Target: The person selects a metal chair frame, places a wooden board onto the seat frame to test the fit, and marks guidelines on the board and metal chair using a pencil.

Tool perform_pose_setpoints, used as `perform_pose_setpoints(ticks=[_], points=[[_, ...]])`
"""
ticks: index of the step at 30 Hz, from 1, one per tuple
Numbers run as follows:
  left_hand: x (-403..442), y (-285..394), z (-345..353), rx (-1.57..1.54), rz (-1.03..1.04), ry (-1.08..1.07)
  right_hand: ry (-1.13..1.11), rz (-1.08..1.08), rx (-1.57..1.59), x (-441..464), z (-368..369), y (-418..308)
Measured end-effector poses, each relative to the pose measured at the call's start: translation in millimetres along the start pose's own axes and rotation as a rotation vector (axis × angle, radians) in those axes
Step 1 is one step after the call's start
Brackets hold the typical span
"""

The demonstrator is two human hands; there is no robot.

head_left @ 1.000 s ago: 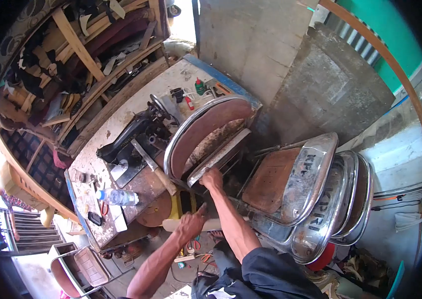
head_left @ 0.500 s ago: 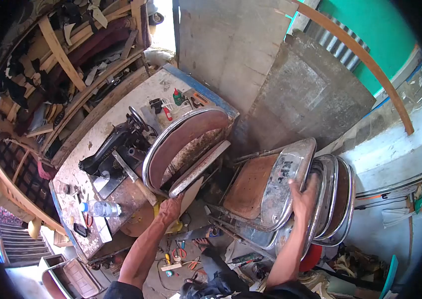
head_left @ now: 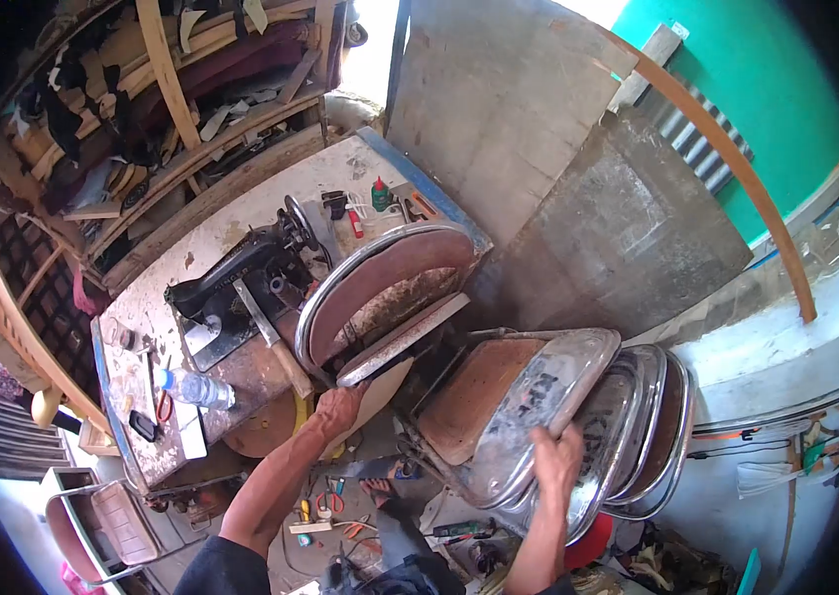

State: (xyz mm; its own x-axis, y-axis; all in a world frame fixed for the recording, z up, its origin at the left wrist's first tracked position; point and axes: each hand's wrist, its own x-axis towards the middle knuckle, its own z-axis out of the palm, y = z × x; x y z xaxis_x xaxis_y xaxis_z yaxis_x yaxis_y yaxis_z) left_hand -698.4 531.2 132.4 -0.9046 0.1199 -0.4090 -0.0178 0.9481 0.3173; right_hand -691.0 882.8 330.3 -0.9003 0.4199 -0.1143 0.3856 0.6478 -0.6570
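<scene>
My left hand [head_left: 337,409] is closed around the lower end of a chair [head_left: 385,297] with a round maroon backrest, a metal rim and a pale-edged seat. That chair stands against the near side of the worktable. My right hand [head_left: 558,458] grips the rim of a worn silver folding chair [head_left: 539,397], thumb on the near side, with its fingers partly hidden. Dark lettering marks its backrest, and its brown seat [head_left: 469,392] faces up. More metal-rimmed chairs [head_left: 653,426] lean in a stack just to the right.
On the worktable [head_left: 226,223] stand a black sewing machine [head_left: 241,273], a knife [head_left: 274,337], a water bottle [head_left: 196,389] and a green glue bottle [head_left: 380,193]. Tools [head_left: 325,501] litter the floor by my feet. A scrap-filled shelf [head_left: 162,129] and metal sheets [head_left: 628,208] stand behind.
My view has turned, shifting the scene. The right hand now sits lower on the silver chair's rim, with its fingers wrapped more around it. The left hand keeps its place on the maroon-backed chair.
</scene>
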Motion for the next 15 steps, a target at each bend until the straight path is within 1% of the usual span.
perform_pose_setpoints(ticks=[2,3,4,6,7,8,10,11,12,14,15], points=[[-2,1,-1,-0.002,-0.017,-0.055,-0.103,0.013,0.047,-18,-1,-33],[-2,1,-3,-0.009,-0.028,-0.082,-0.036,-0.078,-0.078,-16,8,-26],[-5,5,-8,0.005,-0.017,-0.082,-0.026,-0.067,-0.067,-13,15,-22],[-11,7,-16,-0.004,-0.017,-0.028,0.172,-0.249,0.056,-5,27,-21],[-3,-3,1,0.012,0.005,-0.004,0.212,-0.245,0.143,-3,26,-26],[-3,-5,1,0.007,-0.001,0.006,0.210,-0.257,0.144,-4,22,-28],[-6,-4,0,-0.020,0.041,0.029,0.038,-0.133,0.347,-9,8,-28],[-6,-1,-6,-0.025,0.004,-0.025,0.045,-0.162,0.302,-13,3,-24],[-2,-1,-9,-0.035,-0.001,-0.020,0.041,-0.171,0.296,-16,-4,-30],[-3,1,-7,-0.055,-0.009,-0.065,-0.030,-0.069,0.217,-34,-26,-39],[-3,-4,-4,0.003,0.061,-0.005,-0.020,-0.060,0.099,-37,-30,-33]])
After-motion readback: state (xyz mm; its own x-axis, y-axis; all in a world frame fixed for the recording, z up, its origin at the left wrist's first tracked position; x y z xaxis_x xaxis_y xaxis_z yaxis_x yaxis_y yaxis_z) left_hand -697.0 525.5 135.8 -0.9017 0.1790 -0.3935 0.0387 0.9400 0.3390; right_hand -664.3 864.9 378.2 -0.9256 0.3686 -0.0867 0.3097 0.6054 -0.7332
